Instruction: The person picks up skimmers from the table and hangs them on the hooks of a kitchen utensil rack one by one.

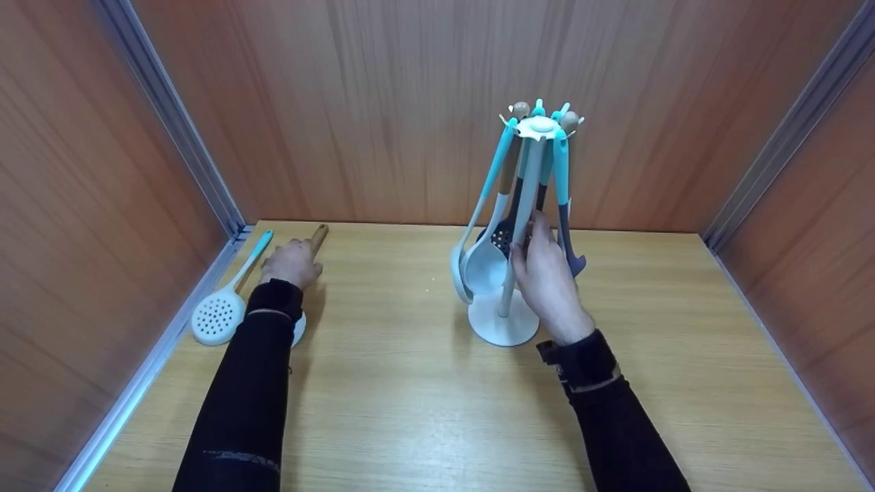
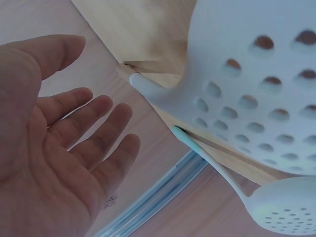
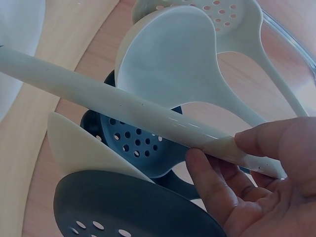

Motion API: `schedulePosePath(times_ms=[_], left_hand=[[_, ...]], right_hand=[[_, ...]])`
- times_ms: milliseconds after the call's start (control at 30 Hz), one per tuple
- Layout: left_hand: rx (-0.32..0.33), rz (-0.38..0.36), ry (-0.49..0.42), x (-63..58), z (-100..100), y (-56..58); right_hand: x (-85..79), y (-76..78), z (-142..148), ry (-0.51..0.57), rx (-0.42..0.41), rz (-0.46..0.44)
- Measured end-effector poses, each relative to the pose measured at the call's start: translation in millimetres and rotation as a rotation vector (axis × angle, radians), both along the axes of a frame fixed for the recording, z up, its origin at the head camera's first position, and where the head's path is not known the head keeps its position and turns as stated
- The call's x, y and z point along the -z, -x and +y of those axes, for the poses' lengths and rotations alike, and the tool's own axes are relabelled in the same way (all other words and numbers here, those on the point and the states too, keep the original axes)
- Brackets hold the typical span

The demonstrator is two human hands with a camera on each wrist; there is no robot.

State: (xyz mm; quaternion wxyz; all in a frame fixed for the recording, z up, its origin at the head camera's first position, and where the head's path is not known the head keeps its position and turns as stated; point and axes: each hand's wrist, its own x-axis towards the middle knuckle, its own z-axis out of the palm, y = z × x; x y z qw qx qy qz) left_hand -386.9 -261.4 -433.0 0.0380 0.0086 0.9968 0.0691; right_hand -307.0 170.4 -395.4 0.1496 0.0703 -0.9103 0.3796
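Note:
My right hand [image 1: 547, 280] grips the pale pole [image 3: 123, 111] of a white utensil stand [image 1: 502, 331], thumb on one side and fingers on the other. Hanging around the pole are several utensils, among them a white ladle [image 3: 163, 59], a dark slotted spoon [image 3: 136, 143] and a dark-headed tool [image 1: 567, 232] with a turquoise handle. On the left, my left hand [image 1: 290, 263] is over a white skimmer [image 2: 256, 98] with a wooden handle [image 1: 319, 237]. Its fingers [image 2: 106, 143] are loosely bent with nothing between them. My forearm hides most of that skimmer in the head view.
Beside the left hand lies another white skimmer [image 1: 217, 318] with a turquoise handle, close to the metal edge strip [image 1: 147, 383]. Wooden panels [image 1: 383, 116] enclose the light wooden table [image 1: 410, 396] at the back and both sides.

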Motion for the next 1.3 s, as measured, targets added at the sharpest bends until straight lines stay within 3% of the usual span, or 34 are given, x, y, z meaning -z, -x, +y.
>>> schedulePosePath(times_ms=[300, 567, 833, 1000, 1300], left_hand=[[-0.01, -0.013, 0.096, 3.6, -8, 0.3], [-0.056, -0.007, 0.111, 8.1, -12, 1.0], [-0.084, -0.067, 0.156, 16.2, -16, 6.7], [-0.121, -0.064, 0.164, 19.1, -17, 4.7], [-0.104, -0.068, 0.146, 20.2, -18, 4.1]], right_hand=[[-1.4, -1.4, 1, -0.009, 0.011, -0.008], [-0.3, -2.2, -1, -0.017, 0.017, 0.02], [-0.5, -0.9, -3, -0.001, 0.006, 0.023], [-0.1, -2.3, -4, -0.009, 0.005, 0.028], [-0.2, -3.5, -4, -0.004, 0.007, 0.012]])
